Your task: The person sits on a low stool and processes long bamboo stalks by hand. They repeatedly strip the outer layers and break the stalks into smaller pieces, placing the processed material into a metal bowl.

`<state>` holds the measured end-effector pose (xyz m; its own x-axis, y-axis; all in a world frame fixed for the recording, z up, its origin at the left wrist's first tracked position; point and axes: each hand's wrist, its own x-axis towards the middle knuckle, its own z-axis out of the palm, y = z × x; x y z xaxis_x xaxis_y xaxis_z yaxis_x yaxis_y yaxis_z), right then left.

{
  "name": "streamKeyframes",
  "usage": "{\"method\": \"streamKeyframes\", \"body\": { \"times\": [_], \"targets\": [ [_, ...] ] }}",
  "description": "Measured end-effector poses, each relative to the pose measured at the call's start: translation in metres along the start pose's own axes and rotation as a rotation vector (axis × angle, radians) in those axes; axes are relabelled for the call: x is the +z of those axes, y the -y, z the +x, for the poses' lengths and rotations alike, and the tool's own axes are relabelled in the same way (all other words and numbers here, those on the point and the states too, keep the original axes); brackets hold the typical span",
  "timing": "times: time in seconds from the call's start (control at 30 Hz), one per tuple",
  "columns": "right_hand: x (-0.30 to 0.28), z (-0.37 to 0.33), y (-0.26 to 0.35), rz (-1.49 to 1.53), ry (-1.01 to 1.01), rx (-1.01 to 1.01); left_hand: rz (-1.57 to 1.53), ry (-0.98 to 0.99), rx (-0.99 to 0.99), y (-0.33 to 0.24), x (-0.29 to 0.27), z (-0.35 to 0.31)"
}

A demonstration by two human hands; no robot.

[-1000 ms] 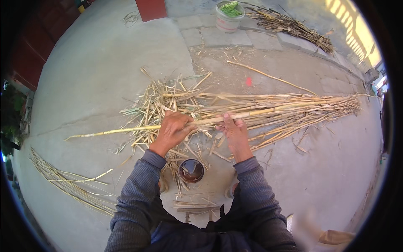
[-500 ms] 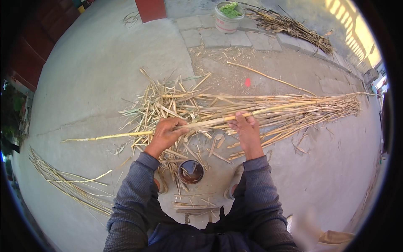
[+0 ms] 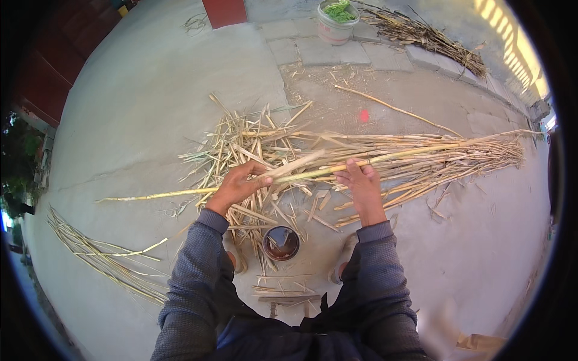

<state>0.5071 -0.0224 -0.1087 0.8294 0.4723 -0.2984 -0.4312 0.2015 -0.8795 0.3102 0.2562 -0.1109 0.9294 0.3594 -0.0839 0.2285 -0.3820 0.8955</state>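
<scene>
A long, pale yellow dry stalk point(image 3: 313, 173) lies level across both my hands, above the pile. My left hand point(image 3: 239, 188) is closed round it, and its thin end runs out to the left. Beside that thumb, a strip of dry husk point(image 3: 299, 162) stands away from the stalk, slightly blurred. My right hand point(image 3: 365, 188) pinches the same stalk farther right between thumb and fingers. Beneath the hands lie a heap of loose husks point(image 3: 232, 144) and, to the right, a fanned bundle of stalks point(image 3: 445, 159).
Between my feet stands a dark round pot point(image 3: 281, 243) with brownish contents. Thin bare stalks point(image 3: 111, 265) lie at the left. A single stalk point(image 3: 397, 109) rests beyond the bundle. Farther back are a white bucket point(image 3: 335, 29) with green leaves and a brown stalk pile point(image 3: 421, 36).
The husk strip, which lay along the stalk before, now lifts away from it near my left thumb. Both hands keep their hold. The whole view has shifted slightly.
</scene>
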Motion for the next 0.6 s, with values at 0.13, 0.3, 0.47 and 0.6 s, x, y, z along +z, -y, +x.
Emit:
{"method": "streamKeyframes", "body": {
  "times": [0.13,0.3,0.47,0.6],
  "targets": [
    [-0.005,0.006,-0.001,-0.027,-0.086,-0.002,0.025,0.143,-0.149,0.018,-0.034,-0.009],
    [-0.009,0.009,-0.003,-0.027,-0.069,-0.006,-0.274,-0.058,-0.255,0.044,-0.045,-0.006],
    [-0.009,0.010,-0.003,-0.073,-0.085,-0.015,0.105,-0.250,-0.251,0.058,-0.053,-0.003],
    [-0.002,0.008,-0.003,-0.096,-0.108,0.002,0.813,-0.568,0.070,0.035,-0.039,-0.005]
  ]
}}
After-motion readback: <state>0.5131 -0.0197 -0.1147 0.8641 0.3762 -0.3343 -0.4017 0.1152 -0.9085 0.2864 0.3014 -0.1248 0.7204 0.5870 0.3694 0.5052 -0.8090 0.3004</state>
